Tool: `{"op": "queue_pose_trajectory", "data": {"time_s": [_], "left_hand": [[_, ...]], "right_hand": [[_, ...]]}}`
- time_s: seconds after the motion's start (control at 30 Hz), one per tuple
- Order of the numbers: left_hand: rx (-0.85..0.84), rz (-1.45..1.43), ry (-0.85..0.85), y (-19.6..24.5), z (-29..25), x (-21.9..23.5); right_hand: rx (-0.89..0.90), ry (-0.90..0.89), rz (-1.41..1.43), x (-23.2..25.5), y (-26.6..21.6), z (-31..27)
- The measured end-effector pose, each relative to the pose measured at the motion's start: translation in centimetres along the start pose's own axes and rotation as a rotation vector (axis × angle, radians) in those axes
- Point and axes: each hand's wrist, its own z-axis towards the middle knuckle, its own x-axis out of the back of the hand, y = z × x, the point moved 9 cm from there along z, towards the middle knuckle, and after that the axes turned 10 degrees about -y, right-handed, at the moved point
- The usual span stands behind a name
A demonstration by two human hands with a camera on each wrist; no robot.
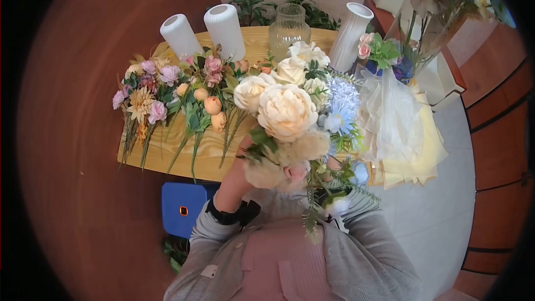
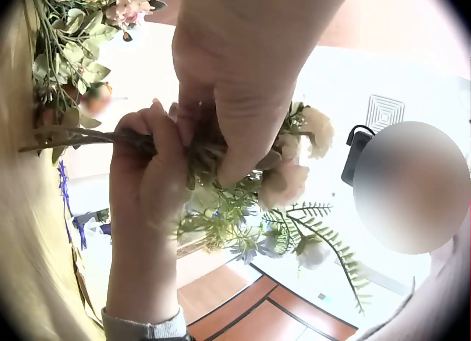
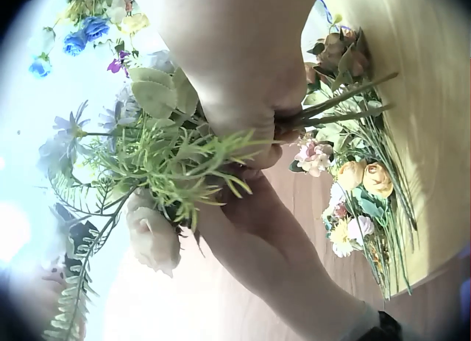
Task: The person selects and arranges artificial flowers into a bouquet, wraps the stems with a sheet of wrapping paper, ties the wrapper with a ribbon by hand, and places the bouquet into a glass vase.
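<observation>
A bouquet with large cream flowers, light blue blossoms and green sprigs is held above the table, in front of the torso. My right hand curls round its stems, whose bare ends stick out past the fist. Thumb and fingers of my left hand grip the bouquet just beside the right hand, nearer the blossoms. In the head view the flowers hide most of both hands.
On the wooden table lie mixed flower stems at left and pale wrapping sheets at right. White vases and a glass vase stand along the back. A blue box is below the table.
</observation>
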Motion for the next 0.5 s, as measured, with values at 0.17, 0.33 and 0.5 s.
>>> {"op": "queue_pose_trajectory", "data": {"time_s": [0.17, 0.33, 0.5], "left_hand": [[-0.093, -0.008, 0.220, -1.3, -1.4, 1.5], [-0.366, -0.059, 0.201, 1.7, -2.2, 2.3], [-0.392, -0.114, 0.130, 2.4, -1.9, 1.6]], "right_hand": [[0.028, 0.000, -0.024, 0.0, -0.5, 0.8], [0.029, -0.002, -0.041, -0.5, -0.4, 0.8], [0.028, -0.016, -0.073, -0.7, -0.8, 0.5]]}}
